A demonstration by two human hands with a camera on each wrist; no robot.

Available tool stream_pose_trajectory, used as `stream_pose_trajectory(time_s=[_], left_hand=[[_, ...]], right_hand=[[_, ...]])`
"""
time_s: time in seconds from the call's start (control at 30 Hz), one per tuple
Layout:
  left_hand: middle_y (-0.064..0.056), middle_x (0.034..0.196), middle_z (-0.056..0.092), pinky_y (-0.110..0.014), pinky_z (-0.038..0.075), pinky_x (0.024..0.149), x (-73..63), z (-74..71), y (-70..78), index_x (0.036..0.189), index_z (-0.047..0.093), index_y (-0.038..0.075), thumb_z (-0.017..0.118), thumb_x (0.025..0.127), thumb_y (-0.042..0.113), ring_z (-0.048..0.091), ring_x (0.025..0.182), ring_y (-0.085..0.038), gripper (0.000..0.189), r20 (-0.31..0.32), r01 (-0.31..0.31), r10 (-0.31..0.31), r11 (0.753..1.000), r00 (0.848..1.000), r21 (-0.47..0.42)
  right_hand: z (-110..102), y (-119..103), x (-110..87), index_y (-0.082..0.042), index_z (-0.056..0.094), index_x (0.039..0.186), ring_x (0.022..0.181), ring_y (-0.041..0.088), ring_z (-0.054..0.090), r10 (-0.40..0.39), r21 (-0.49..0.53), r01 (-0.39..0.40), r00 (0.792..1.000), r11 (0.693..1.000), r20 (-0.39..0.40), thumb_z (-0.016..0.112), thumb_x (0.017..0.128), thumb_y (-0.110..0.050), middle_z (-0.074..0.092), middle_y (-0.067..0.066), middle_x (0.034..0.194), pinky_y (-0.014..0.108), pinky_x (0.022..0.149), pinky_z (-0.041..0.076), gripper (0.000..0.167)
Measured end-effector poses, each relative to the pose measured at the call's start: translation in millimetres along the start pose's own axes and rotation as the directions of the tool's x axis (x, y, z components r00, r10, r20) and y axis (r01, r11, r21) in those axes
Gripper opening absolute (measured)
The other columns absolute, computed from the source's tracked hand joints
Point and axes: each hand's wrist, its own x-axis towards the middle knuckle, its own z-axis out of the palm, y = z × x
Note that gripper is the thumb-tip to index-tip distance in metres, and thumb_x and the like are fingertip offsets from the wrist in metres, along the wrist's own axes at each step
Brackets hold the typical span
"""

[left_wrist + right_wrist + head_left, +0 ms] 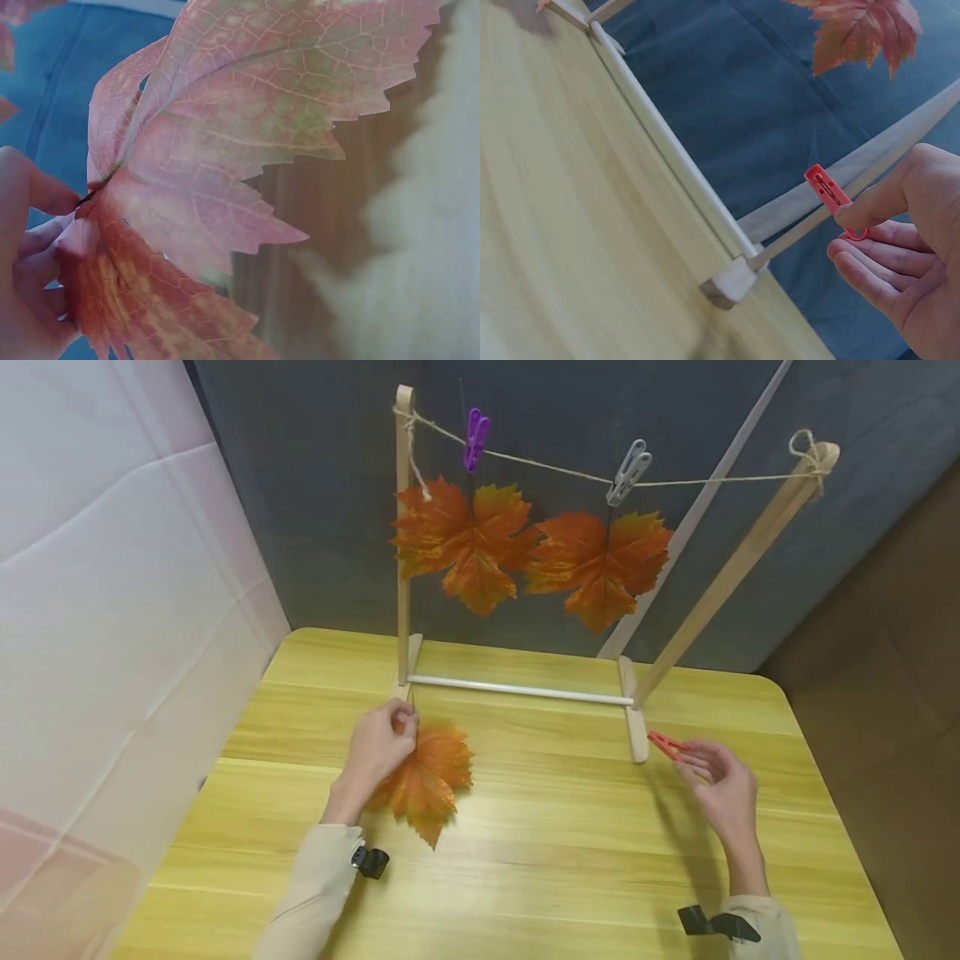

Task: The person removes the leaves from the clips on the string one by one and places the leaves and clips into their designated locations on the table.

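Note:
My left hand (380, 745) pinches an orange maple leaf (431, 772) by its stem, holding it above the table's left half. The left wrist view shows this leaf (202, 135) close up, its veins and toothed edge plain. On the right, my right hand (718, 781) pinches a red clothespin (666, 746) between thumb and fingers; in the right wrist view the clothespin (826, 189) points up and away from the palm. Two more maple leaves hang from a twine line (547, 466), the left leaf (472, 543) under a purple clothespin (476, 439), the right leaf (603, 564) under a grey clothespin (628, 472).
The twine is tied between two wooden posts, a left post (403, 543) and a slanting right post (735, 572). A white rod (517, 689) joins their wooden feet on the yellow wood-grain table (540, 860). Dark cloth (322, 510) hangs behind.

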Motion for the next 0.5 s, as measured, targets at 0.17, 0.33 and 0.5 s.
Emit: stream_pose_trajectory(time_s=[0.17, 0.33, 0.5], left_hand=[[-0.012, 0.086, 0.073, -0.033, 0.050, 0.064, -6.4, -9.6, -23.6, 0.105, 0.071, 0.001, 0.057, 0.096, 0.017, 0.064, 0.071, -0.023, 0.023, -0.029, 0.038, -0.038, 0.999, 0.999, 0.009], [-0.014, 0.088, 0.074, -0.033, 0.050, 0.064, -10.7, -20.9, -44.8, 0.106, 0.071, 0.001, 0.056, 0.097, 0.017, 0.066, 0.072, -0.024, 0.024, -0.028, 0.073, -0.072, 0.996, 0.997, 0.045], [-0.015, 0.087, 0.073, -0.033, 0.048, 0.061, -14.2, -30.0, -64.2, 0.105, 0.070, 0.001, 0.055, 0.097, 0.017, 0.064, 0.069, -0.025, 0.023, -0.026, 0.074, -0.072, 0.992, 0.997, 0.103]], right_hand=[[1.1, 9.7, -4.0, 0.007, 0.066, 0.118, 0.082, -0.011, 0.064, 0.042, -0.009, -0.042, 0.999, 0.999, 0.022, 0.071, 0.085, 0.009, 0.074, 0.022, 0.107, 0.008, 0.078, 0.053, 0.033], [2.7, 20.4, -6.5, 0.007, 0.065, 0.118, 0.082, -0.013, 0.063, 0.070, -0.024, -0.069, 0.997, 0.997, 0.045, 0.070, 0.085, 0.010, 0.071, 0.030, 0.112, 0.008, 0.077, 0.053, 0.034], [2.3, 32.4, -10.2, 0.009, 0.063, 0.121, 0.085, -0.014, 0.062, 0.052, -0.041, -0.048, 0.994, 0.998, 0.097, 0.067, 0.086, 0.012, 0.069, 0.033, 0.113, 0.008, 0.078, 0.052, 0.035]])
